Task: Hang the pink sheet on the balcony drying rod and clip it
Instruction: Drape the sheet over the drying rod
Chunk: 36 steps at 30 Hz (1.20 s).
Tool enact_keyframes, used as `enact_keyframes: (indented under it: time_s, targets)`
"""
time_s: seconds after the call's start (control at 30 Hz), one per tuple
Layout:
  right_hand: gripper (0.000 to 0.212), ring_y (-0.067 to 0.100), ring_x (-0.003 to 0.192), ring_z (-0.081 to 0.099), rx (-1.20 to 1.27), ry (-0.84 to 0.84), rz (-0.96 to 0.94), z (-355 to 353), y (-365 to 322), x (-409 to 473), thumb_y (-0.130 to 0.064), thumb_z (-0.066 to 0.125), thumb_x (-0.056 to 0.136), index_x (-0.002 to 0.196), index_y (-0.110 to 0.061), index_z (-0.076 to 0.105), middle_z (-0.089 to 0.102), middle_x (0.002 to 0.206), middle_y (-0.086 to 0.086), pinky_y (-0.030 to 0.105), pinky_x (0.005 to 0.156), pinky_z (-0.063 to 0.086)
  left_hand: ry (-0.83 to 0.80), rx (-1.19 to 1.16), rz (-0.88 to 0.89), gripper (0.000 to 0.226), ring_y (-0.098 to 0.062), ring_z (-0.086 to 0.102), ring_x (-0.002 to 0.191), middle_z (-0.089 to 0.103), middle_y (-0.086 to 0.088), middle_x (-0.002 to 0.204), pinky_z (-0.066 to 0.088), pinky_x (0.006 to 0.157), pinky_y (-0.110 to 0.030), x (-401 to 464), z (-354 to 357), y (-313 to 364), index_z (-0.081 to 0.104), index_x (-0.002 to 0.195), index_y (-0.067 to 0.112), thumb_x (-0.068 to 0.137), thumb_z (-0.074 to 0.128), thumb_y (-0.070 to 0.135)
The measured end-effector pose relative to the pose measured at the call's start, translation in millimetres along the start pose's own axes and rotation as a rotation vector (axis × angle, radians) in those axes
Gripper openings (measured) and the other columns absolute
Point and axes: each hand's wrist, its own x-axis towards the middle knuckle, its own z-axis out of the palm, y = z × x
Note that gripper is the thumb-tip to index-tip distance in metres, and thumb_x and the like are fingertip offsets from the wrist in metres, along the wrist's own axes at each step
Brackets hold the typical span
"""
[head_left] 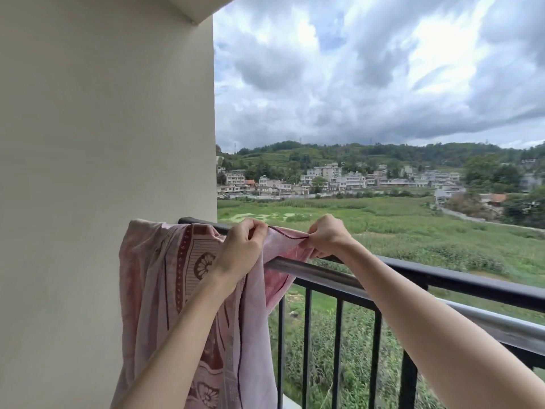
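Both hands pinch the dark-stitched hem of the pink patterned cotton sheet (165,290), the left hand (241,246) and right hand (326,236) stretching that edge taut above the grey metal drying rod (318,274), probably to spread it flat. The sheet drapes bunched over the rod beside the cream wall (103,113), its maroon floral border hanging. No clip shows.
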Motion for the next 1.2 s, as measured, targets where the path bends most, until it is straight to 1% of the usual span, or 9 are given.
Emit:
enact_keyframes:
  time_s: [0.07, 0.17, 0.33, 0.47, 0.7, 0.83, 1.0, 1.07, 1.2]
  targets:
    - [0.006, 0.007, 0.051, 0.06, -0.016, -0.01, 0.001, -13, 11, -7, -0.006, 0.068, 0.08, 0.081, 0.0, 0.069, 0.061, 0.059, 0.003, 0.014, 0.046, 0.051, -0.002, 0.085, 0.017, 0.022, -0.003, 0.053, 0.082, 0.055, 0.003, 0.079, 0.04, 0.073, -0.011, -6, 15, 9, 0.058, 0.096, 0.012, 0.094, 0.047, 0.03]
    - [0.009, 0.008, 0.051, 0.058, -0.052, 0.028, -0.026, -34, 28, -20, -0.003, 0.065, 0.08, 0.086, 0.001, 0.07, 0.061, 0.061, 0.004, 0.016, 0.049, 0.052, -0.015, 0.13, 0.025, 0.029, -0.012, 0.053, 0.077, 0.056, 0.007, 0.076, 0.043, 0.073, -0.026, -17, 44, 21, 0.058, 0.092, 0.012, 0.083, 0.062, 0.039]
    - [0.013, 0.02, 0.067, 0.061, -0.081, 0.153, -0.134, -63, 51, -42, -0.002, 0.061, 0.081, 0.085, 0.005, 0.071, 0.07, 0.082, 0.014, 0.038, 0.07, 0.058, 0.161, 0.115, 0.11, 0.016, -0.014, 0.046, 0.07, 0.049, 0.004, 0.071, 0.039, 0.064, -0.023, -44, 90, 52, 0.052, 0.081, 0.012, 0.086, 0.062, 0.023]
    - [0.014, 0.022, 0.061, 0.055, -0.037, 0.254, -0.228, -84, 63, -67, 0.002, 0.057, 0.08, 0.079, 0.008, 0.069, 0.067, 0.07, 0.013, 0.037, 0.056, 0.052, 0.303, 0.202, 0.129, 0.018, -0.016, 0.049, 0.067, 0.051, 0.008, 0.067, 0.043, 0.069, -0.034, -72, 117, 81, 0.05, 0.076, 0.02, 0.086, 0.061, 0.029]
    - [0.024, 0.024, 0.066, 0.056, -0.195, 0.084, -0.3, -99, 81, -110, -0.009, 0.053, 0.087, 0.063, -0.007, 0.055, 0.06, 0.071, 0.009, 0.032, 0.058, 0.049, 0.232, 0.248, -0.002, 0.02, -0.017, 0.062, 0.092, 0.067, -0.003, 0.096, 0.048, 0.086, -0.03, -120, 128, 107, 0.062, 0.097, 0.01, 0.082, 0.067, 0.022]
    - [0.022, 0.025, 0.066, 0.056, -0.333, 0.094, -0.399, -90, 81, -144, -0.024, 0.057, 0.087, 0.073, -0.007, 0.058, 0.057, 0.07, 0.007, 0.031, 0.059, 0.045, 0.234, 0.464, 0.001, 0.017, -0.013, 0.064, 0.076, 0.072, -0.001, 0.087, 0.05, 0.07, -0.027, -153, 127, 89, 0.071, 0.099, 0.015, 0.085, 0.064, 0.022]
    - [0.026, 0.027, 0.101, 0.059, -0.479, 0.177, -0.601, -72, 92, -185, -0.005, 0.041, 0.088, 0.106, -0.01, 0.06, 0.065, 0.108, 0.01, 0.035, 0.084, 0.041, 0.193, 0.543, -0.101, 0.018, -0.011, 0.06, 0.074, 0.07, 0.003, 0.082, 0.043, 0.063, -0.02, -193, 135, 56, 0.069, 0.09, 0.016, 0.087, 0.06, 0.031]
    - [0.033, 0.023, 0.123, 0.047, -0.437, 0.152, -0.729, -59, 99, -196, -0.01, 0.041, 0.089, 0.116, -0.014, 0.059, 0.057, 0.126, 0.007, 0.036, 0.108, 0.025, 0.103, 0.555, -0.151, 0.022, -0.008, 0.059, 0.08, 0.068, 0.005, 0.089, 0.043, 0.065, -0.014, -203, 138, 43, 0.068, 0.099, 0.017, 0.089, 0.056, 0.033]
    - [0.036, 0.023, 0.129, 0.041, -0.36, 0.001, -0.805, -17, 106, -212, -0.025, 0.037, 0.097, 0.129, -0.016, 0.049, 0.051, 0.134, 0.005, 0.037, 0.113, 0.02, 0.001, 0.54, -0.277, 0.027, -0.005, 0.056, 0.096, 0.062, 0.006, 0.115, 0.04, 0.077, -0.011, -219, 125, 9, 0.06, 0.117, 0.022, 0.091, 0.053, 0.025]
